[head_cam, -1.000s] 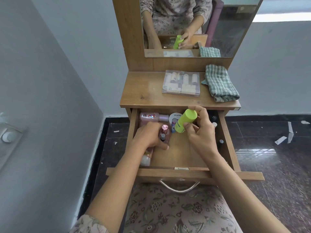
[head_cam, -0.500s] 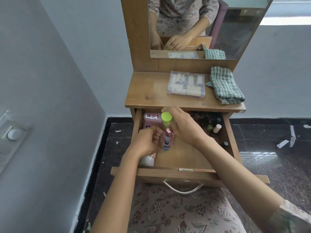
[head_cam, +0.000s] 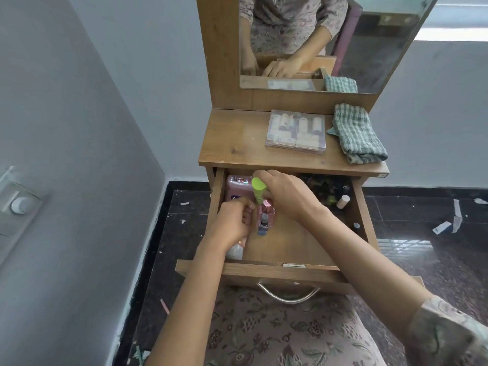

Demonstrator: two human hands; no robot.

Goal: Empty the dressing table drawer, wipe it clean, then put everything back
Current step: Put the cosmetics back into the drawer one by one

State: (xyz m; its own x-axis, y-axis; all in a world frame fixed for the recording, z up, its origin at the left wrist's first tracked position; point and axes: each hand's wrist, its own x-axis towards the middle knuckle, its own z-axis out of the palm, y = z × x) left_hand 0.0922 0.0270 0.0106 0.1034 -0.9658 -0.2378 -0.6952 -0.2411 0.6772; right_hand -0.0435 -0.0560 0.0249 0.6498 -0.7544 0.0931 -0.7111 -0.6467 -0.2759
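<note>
Right hand (head_cam: pixel 286 195) reaches into the open drawer (head_cam: pixel 290 244) with its fingers closed around the green tube (head_cam: pixel 258 190), which stands upright near the drawer's rear left corner. Left hand (head_cam: pixel 233 223) is curled into a loose fist just in front of the tube; it appears to grip a small item, but what it grips cannot be made out. Between the two hands, a small nail polish bottle (head_cam: pixel 263 225) with a grey cap lies on the drawer floor, touching a pink bottle (head_cam: pixel 267 207) directly behind it. A pink packet (head_cam: pixel 237 188) lies flat along the drawer's left wall, just behind the left hand, and a white-capped bottle (head_cam: pixel 235 250) lies along the same wall, partly covered by the left wrist. At the drawer's rear right corner sit several dark small items, too shadowed to identify, and a pale capped bottle (head_cam: pixel 343 201) beside the right wall. The centre and front of the drawer floor are bare wood. On the bench (head_cam: pixel 237 143) above the drawer, a clear plastic case (head_cam: pixel 296 132) of small bottles lies near the rear edge at centre, and a folded green checked cloth (head_cam: pixel 356 133) lies at the right edge, just beside the case. The mirror (head_cam: pixel 330 40) rises from the rear edge of the bench.
</note>
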